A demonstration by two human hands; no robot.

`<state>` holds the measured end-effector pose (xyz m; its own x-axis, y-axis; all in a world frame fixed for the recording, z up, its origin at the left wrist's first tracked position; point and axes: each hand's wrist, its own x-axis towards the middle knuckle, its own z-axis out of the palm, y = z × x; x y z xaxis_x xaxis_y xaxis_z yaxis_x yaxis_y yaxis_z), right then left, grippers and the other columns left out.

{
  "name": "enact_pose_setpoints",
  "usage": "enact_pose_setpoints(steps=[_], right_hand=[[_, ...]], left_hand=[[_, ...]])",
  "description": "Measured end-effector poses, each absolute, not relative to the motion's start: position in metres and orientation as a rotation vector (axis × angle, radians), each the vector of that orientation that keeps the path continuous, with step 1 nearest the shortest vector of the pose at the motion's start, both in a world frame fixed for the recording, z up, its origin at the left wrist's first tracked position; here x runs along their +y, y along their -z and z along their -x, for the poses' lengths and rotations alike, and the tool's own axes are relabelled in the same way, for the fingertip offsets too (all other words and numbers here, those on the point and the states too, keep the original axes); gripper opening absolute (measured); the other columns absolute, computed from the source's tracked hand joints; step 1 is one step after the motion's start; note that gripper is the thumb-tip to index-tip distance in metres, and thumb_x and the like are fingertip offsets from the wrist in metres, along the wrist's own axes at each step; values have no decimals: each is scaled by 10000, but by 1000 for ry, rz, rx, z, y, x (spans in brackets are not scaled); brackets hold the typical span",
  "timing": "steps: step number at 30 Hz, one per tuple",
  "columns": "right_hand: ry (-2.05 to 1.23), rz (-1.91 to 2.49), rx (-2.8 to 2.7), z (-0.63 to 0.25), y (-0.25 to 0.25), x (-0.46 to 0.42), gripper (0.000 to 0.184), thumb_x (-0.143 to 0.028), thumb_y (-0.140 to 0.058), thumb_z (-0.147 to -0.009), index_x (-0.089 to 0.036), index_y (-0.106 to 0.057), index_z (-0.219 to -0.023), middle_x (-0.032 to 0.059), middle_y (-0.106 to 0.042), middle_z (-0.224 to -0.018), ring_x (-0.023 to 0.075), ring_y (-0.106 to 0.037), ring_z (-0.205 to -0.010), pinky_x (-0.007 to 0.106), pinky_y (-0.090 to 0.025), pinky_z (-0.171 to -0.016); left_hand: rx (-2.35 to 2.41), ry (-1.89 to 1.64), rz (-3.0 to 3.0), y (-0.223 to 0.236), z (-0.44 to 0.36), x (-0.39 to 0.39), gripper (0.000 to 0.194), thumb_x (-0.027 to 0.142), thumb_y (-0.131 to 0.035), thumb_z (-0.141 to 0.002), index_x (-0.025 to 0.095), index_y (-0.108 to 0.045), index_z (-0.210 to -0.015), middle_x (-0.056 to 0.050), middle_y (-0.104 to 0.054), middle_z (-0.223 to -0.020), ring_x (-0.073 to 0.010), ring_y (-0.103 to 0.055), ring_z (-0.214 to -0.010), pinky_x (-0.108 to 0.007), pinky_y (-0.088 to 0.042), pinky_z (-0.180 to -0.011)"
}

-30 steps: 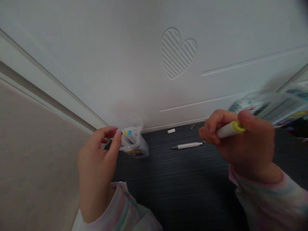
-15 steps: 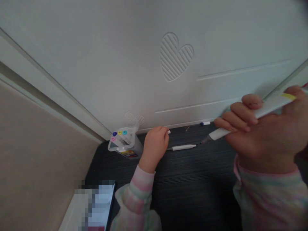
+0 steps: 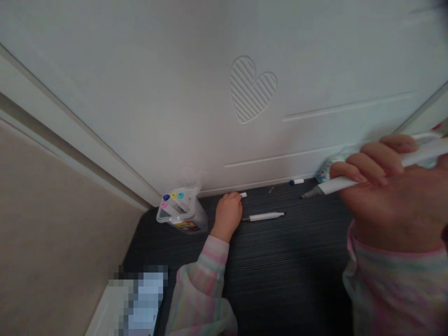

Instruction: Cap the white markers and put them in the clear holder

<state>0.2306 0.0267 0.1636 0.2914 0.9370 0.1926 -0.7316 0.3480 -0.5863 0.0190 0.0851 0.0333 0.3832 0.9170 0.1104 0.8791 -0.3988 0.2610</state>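
Observation:
Low at the table, my left hand (image 3: pixel 228 217) has its fingers curled, and a small white piece, apparently a marker cap (image 3: pixel 244 195), pokes out by the fingertips. Beside that hand lies an uncapped white marker (image 3: pixel 266 217) with a grey tip section. My right hand (image 3: pixel 395 196) is raised at the right, closed round a white marker (image 3: pixel 334 185) whose grey nib end points left; its far end runs to the picture's edge. A blue-ended white cap (image 3: pixel 297 182) rests by the back edge.
At the left stands a clear plastic box (image 3: pixel 201 217) holding several markers with coloured ends. A blurred-out phone-like screen (image 3: pixel 147 298) lies near the front left. Behind the dark table (image 3: pixel 273 275) rises a white panel (image 3: pixel 147 93) with grooved hearts. A patterned item (image 3: pixel 325 169) sits behind my right hand.
My right hand has moved to the right with the marker, whose nib is now farther from the marker on the table. The left hand stays about where it was, slightly lower in the picture.

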Motion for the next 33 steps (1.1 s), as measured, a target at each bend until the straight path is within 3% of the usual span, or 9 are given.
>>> enact_pose_setpoints(steps=[5, 16, 22, 27, 33], right_hand=[[-1140, 455, -462, -226, -169, 24, 293, -438, -268, -671, -182, -320, -537, -72, -162, -413, 50, -146, -336, 212, -191, -379], [-1130, 313, -272, -225, -166, 25, 190, -347, -276, -726, -186, -253, -628, -52, -244, -460, 61, -212, -373, 211, -272, -408], [-1159, 291, -326, -224, -163, 26, 163, -301, -353, -627, -190, -233, -629, -51, -247, -470, 62, -209, -388, 219, -289, -415], [-1268, 250, -318, -217, -163, 25, 203, -323, -380, -681, -190, -236, -625, -55, -243, -481, 62, -210, -398, 219, -277, -421], [-1336, 256, -302, -203, -167, 19, 259, -337, -441, -669, -187, -244, -592, -61, -226, -468, 56, -171, -392, 217, -248, -398]], left_hand=[[1649, -331, -2437, -34, -15, 86, 236, 116, -440, -796, 167, -604, -958, -66, -613, -1001, -186, -526, -961, -307, -394, -875], [1556, -426, -2266, -40, -9, 87, 209, 68, -435, -745, 144, -600, -848, -87, -620, -909, -194, -554, -893, -332, -410, -830], [1289, -598, -2147, -71, -9, 75, 170, 132, -469, -765, 167, -545, -913, -24, -627, -898, -128, -575, -815, -253, -446, -755], [975, -690, -1863, -106, -10, 55, 133, 178, -508, -767, 170, -533, -898, -12, -605, -872, -113, -570, -787, -234, -455, -713], [957, -687, -1866, -122, -10, 41, 140, 155, -514, -763, 189, -542, -895, 5, -596, -853, -112, -542, -773, -238, -431, -712]])
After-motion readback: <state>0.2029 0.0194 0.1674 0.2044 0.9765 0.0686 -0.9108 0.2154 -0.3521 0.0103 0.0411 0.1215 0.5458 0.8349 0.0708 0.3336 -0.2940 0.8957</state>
